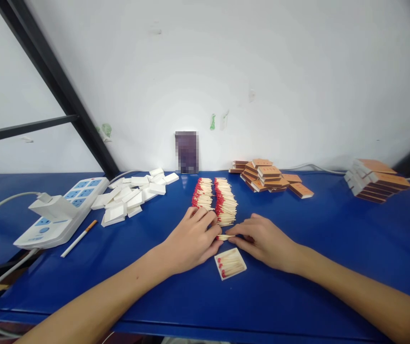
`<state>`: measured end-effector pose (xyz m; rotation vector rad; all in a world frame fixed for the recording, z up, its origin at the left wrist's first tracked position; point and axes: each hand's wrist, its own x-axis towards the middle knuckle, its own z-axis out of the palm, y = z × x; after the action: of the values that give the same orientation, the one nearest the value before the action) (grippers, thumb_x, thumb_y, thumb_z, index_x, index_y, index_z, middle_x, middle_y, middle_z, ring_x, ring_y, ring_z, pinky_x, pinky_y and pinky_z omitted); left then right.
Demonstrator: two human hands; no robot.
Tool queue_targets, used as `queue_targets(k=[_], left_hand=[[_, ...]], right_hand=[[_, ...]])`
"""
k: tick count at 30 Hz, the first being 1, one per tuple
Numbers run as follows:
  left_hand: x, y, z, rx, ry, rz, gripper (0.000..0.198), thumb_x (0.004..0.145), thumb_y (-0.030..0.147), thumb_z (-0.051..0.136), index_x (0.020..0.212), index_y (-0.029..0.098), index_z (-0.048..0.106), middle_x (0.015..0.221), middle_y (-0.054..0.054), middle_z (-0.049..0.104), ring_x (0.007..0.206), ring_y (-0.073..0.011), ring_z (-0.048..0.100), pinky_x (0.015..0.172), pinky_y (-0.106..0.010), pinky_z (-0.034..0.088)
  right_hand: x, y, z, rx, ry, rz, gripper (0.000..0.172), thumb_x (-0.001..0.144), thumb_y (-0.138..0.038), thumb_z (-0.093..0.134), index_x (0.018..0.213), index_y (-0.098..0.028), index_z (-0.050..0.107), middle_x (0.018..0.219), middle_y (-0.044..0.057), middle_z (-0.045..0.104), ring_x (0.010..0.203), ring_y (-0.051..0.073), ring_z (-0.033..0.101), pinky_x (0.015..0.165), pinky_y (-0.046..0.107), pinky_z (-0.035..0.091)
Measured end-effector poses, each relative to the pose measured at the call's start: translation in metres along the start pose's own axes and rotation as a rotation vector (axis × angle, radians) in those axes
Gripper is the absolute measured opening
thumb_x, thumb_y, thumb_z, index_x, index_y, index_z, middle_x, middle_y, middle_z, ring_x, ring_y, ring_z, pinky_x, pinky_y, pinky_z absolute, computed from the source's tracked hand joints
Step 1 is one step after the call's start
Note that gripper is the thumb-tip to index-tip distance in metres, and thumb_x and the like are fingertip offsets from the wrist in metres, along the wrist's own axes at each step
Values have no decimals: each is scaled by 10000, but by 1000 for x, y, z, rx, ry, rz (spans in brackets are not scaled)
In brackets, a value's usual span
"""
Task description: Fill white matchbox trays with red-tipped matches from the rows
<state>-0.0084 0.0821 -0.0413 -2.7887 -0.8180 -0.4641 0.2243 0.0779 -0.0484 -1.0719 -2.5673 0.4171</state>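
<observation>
My left hand [193,237] and my right hand [262,240] meet on the blue table [333,248], both pinching a small bundle of red-tipped matches [225,236] between their fingertips. Just in front of them lies an open white matchbox tray [230,263] with several matches inside. Two long rows of loose matches [215,199] lie right behind my fingers.
A heap of white empty trays [133,194] lies at the back left, beside a white power strip [63,210] and a cigarette [78,239]. Orange matchbox sleeves [271,176] are piled at the back centre-right, and another stack [376,180] at far right. A black frame bar [54,81] slants on the left.
</observation>
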Motion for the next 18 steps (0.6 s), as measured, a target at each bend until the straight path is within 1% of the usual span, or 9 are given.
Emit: queue_targets(k=[6,10,15,18], left_hand=[[-1,0,-2,-8,-15,-18,214,990,369,538,972,169,614,1005,-90,571,959,-260,505,841,-409,370],[0,0,-2,-13,-20,-23,191,999,331,521,963,169,615,1002,-86,567,957,-256,497,832,-405,373],[1,1,-1,-18,-23,-22,170,993,292,517,960,162,621,996,-87,574,973,-256,500,828,-398,380],[1,2,-1,-6,-30,-30,177,1002,289,503,965,159,618,988,-83,580,977,-254,506,836,-399,385]], right_hand=[[-1,3,2,-34,34,-10,254,1033,-308,468,1007,-214,703,849,24,752,728,166,637,728,296,349],[-2,3,3,-56,45,-17,254,1037,-320,459,1002,-217,689,822,18,739,721,169,629,715,292,350],[-2,3,4,-60,40,-22,252,1040,-325,454,1015,-223,683,840,15,738,730,166,627,696,285,348],[-2,2,4,-63,49,-21,247,1036,-322,463,1000,-220,686,798,10,725,706,158,620,696,283,347]])
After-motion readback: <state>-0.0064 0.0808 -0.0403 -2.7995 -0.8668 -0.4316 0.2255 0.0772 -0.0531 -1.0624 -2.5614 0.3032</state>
